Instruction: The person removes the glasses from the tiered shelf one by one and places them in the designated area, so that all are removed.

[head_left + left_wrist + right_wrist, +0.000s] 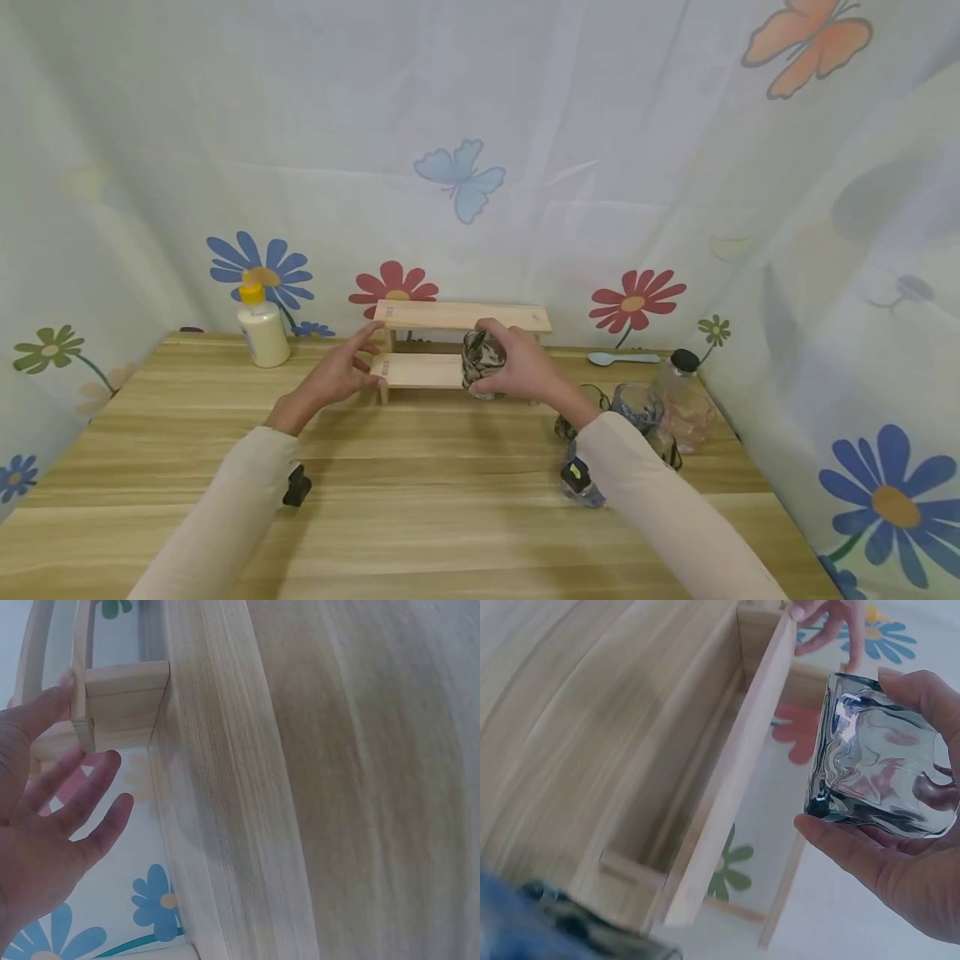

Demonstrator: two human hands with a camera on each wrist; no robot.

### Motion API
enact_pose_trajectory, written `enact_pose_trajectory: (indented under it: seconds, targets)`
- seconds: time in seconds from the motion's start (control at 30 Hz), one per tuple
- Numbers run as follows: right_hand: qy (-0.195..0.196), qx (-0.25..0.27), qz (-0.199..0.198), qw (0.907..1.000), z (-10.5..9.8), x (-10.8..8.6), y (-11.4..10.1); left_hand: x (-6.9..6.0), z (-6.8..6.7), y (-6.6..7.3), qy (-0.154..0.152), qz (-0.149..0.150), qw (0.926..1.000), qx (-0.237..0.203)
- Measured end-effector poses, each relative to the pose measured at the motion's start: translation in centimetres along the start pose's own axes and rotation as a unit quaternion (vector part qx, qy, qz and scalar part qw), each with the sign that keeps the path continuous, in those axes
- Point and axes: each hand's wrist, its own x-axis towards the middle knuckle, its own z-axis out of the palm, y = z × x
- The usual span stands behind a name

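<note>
A two-tier wooden shelf (420, 371) stands at the back of the table. My left hand (341, 371) holds the shelf's left end, with its thumb against the lower board (82, 712) and the outer fingers spread. My right hand (521, 362) grips a wavy, smoky-tinted glass cup (480, 358) between thumb and fingers. From the head, the cup appears in front of the lower board's right part. The right wrist view shows the glass cup (885, 761) apart from the shelf's board (727, 780).
Several glass cups (637, 404) cluster at the right, partly hidden by my right sleeve. Beside them stands a clear bottle with a black cap (684, 361). A pale spoon (622, 358) lies near the back edge. A yellow-capped bottle (264, 333) stands back left.
</note>
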Motion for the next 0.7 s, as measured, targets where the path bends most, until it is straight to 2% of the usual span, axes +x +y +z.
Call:
enact_pose_trajectory:
  seconds: [0.27, 0.7]
  targets:
    - [0.022, 0.005, 0.002, 0.9997, -2.1, -3.1, 1.8, -0.1, 0.1, -0.6, -0.001, 0.018, 0.9998, -0.01]
    - [0.073, -0.022, 0.043, 0.9962, -4.8, -8.2, 5.5, 0.1, -0.1, -0.3, -0.006, 0.009, 0.9998, -0.018]
